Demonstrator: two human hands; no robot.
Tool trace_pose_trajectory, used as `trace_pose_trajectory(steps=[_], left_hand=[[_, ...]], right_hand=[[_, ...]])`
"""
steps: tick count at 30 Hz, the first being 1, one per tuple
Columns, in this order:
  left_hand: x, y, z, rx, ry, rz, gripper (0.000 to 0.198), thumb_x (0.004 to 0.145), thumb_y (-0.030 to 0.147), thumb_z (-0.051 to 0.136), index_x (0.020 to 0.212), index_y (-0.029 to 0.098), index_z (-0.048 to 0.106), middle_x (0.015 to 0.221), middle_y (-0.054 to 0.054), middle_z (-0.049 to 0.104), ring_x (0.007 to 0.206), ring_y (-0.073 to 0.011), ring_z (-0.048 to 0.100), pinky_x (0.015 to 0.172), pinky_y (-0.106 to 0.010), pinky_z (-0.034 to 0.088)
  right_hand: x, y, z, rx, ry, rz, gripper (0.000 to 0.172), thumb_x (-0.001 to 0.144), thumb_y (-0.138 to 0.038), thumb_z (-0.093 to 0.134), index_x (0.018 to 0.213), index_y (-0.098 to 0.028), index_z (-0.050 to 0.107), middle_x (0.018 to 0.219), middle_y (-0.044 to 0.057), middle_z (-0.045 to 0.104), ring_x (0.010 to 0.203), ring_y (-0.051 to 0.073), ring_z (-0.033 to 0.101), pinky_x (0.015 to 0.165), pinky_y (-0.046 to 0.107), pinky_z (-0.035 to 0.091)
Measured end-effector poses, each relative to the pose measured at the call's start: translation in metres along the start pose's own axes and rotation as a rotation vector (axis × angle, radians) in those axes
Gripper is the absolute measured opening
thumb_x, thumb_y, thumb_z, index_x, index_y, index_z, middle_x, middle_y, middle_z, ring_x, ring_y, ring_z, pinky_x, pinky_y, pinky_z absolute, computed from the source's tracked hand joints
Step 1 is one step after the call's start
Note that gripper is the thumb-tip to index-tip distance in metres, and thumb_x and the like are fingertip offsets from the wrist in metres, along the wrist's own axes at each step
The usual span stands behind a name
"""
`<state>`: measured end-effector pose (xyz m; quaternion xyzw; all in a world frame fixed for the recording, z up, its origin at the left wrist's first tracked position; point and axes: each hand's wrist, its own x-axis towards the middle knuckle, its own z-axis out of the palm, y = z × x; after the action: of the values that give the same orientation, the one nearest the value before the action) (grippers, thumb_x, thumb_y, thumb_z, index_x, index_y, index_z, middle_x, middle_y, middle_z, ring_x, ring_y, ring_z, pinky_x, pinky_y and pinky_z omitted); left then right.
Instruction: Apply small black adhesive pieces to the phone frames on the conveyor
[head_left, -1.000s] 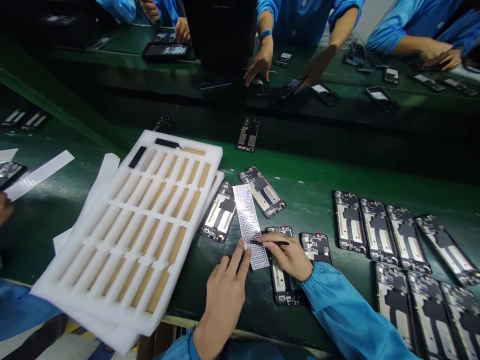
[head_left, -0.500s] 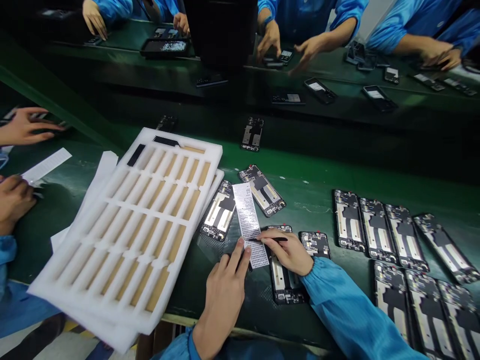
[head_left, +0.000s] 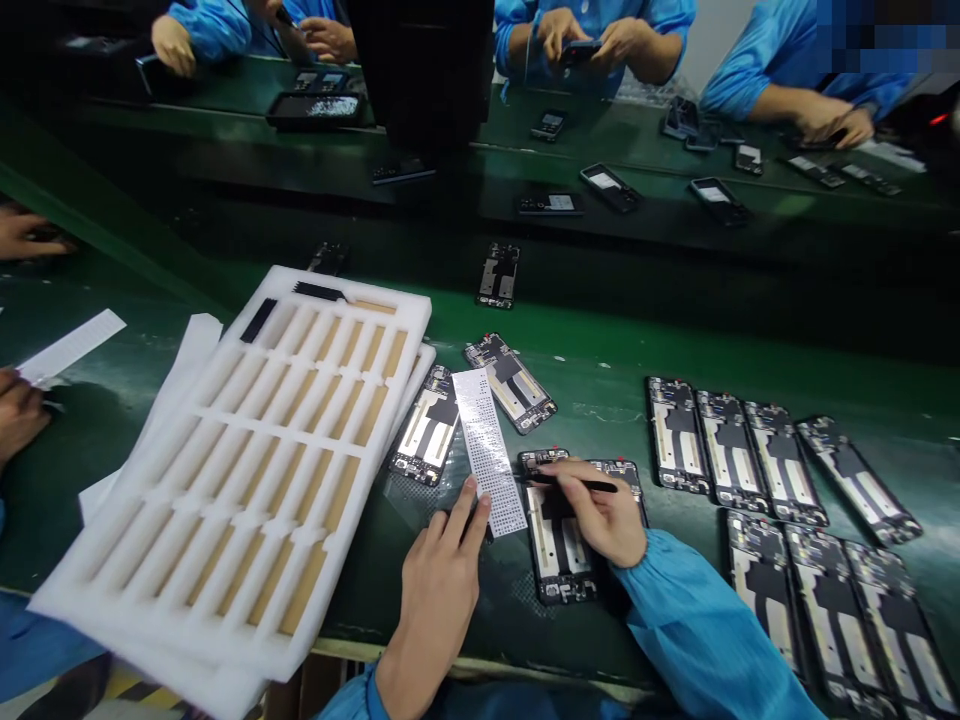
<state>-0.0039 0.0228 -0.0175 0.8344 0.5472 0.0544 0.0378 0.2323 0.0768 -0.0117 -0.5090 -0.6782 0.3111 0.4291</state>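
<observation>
My left hand rests flat, its outstretched fingertips on the lower part of a narrow white sheet of small dark stickers. My right hand pinches black tweezers, their tip over the top end of an opened phone with its inner parts showing. Whether something sits in the tip is too small to tell. Another opened phone lies partly hidden behind my right hand. Left of the sheet lies one opened phone, and one more lies just behind it.
White foam trays with long slots are stacked on the left. Several opened phones lie in rows at the right. Farther back is a single phone. Co-workers' hands are across the bench, another hand at left.
My right hand with the tweezers has moved right, from the sticker sheet to over the phone. My left hand stays on the sheet. The view has shifted slightly.
</observation>
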Motion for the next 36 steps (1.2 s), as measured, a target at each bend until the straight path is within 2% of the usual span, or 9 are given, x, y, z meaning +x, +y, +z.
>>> trace_pose_trajectory(steps=[3,6,10,16,23,29,32,34,36], left_hand=[[0.0,-0.002,0.002,0.011,0.024,0.01,0.053,0.091,0.002,0.051,0.138,0.023,0.062,0.153,0.001,0.053,0.088,-0.0192,0.064,0.076,-0.032,0.059],[0.0,-0.003,0.005,0.021,0.054,0.024,0.053,0.091,0.002,0.05,0.137,0.023,0.063,0.152,0.0,0.053,0.087,-0.0196,0.064,0.074,-0.032,0.058],[0.001,-0.005,0.007,0.032,0.095,0.044,0.051,0.091,0.002,0.05,0.135,0.023,0.065,0.15,0.001,0.056,0.091,-0.0207,0.066,0.074,-0.032,0.057],[0.002,-0.006,0.005,0.038,0.096,0.045,0.054,0.091,0.001,0.05,0.138,0.024,0.063,0.151,0.001,0.055,0.094,-0.021,0.067,0.076,-0.032,0.058],[0.001,-0.005,0.005,0.036,0.112,0.054,0.051,0.093,0.004,0.051,0.138,0.023,0.062,0.149,0.0,0.057,0.092,-0.0208,0.067,0.076,-0.033,0.057],[0.001,-0.006,0.005,0.042,0.099,0.053,0.052,0.091,0.002,0.05,0.138,0.023,0.063,0.15,0.001,0.056,0.091,-0.0204,0.067,0.075,-0.032,0.057],[0.001,-0.005,0.004,0.054,0.097,0.043,0.054,0.091,0.001,0.049,0.136,0.025,0.064,0.15,0.001,0.056,0.091,-0.0206,0.067,0.074,-0.032,0.058],[0.002,-0.004,0.004,0.05,0.092,0.037,0.053,0.091,0.002,0.049,0.135,0.026,0.064,0.149,0.001,0.057,0.092,-0.0205,0.068,0.074,-0.032,0.058],[0.002,-0.004,0.004,0.033,0.084,0.031,0.051,0.092,0.003,0.05,0.135,0.026,0.064,0.149,0.0,0.057,0.092,-0.0202,0.068,0.075,-0.032,0.059]], right_hand=[[-0.023,0.014,-0.036,-0.097,0.257,0.196,0.035,0.103,-0.04,0.051,0.094,-0.02,0.078,0.094,0.01,0.081,0.092,0.025,0.077,0.083,0.037,0.063],[-0.043,0.029,-0.055,-0.103,0.371,0.329,0.042,0.101,-0.049,0.052,0.09,-0.017,0.077,0.093,0.012,0.08,0.083,0.026,0.078,0.077,0.038,0.065],[-0.05,0.038,-0.052,-0.075,0.361,0.349,0.045,0.101,-0.052,0.051,0.093,-0.016,0.076,0.091,0.012,0.08,0.075,0.025,0.078,0.073,0.037,0.066],[-0.051,0.043,-0.045,-0.07,0.35,0.34,0.042,0.103,-0.047,0.049,0.095,-0.016,0.076,0.099,0.014,0.079,0.083,0.026,0.079,0.078,0.038,0.066],[-0.053,0.045,-0.045,-0.129,0.34,0.31,0.039,0.105,-0.046,0.046,0.099,-0.018,0.074,0.094,0.012,0.08,0.083,0.026,0.079,0.079,0.039,0.065],[-0.05,0.028,-0.044,-0.233,0.31,0.207,0.031,0.101,-0.042,0.053,0.096,-0.02,0.075,0.092,0.011,0.08,0.089,0.028,0.077,0.084,0.042,0.062],[-0.054,0.007,-0.056,-0.275,0.367,0.14,0.03,0.099,-0.04,0.054,0.115,-0.021,0.071,0.101,0.012,0.079,0.09,0.029,0.076,0.084,0.045,0.061],[-0.059,-0.006,-0.068,-0.349,0.452,0.226,0.038,0.103,-0.04,0.045,0.13,-0.021,0.062,0.106,0.013,0.078,0.086,0.028,0.076,0.077,0.044,0.061],[-0.07,-0.011,-0.077,-0.512,0.392,0.415,0.04,0.103,-0.046,0.04,0.125,-0.021,0.062,0.099,0.013,0.078,0.077,0.028,0.076,0.067,0.042,0.059]])
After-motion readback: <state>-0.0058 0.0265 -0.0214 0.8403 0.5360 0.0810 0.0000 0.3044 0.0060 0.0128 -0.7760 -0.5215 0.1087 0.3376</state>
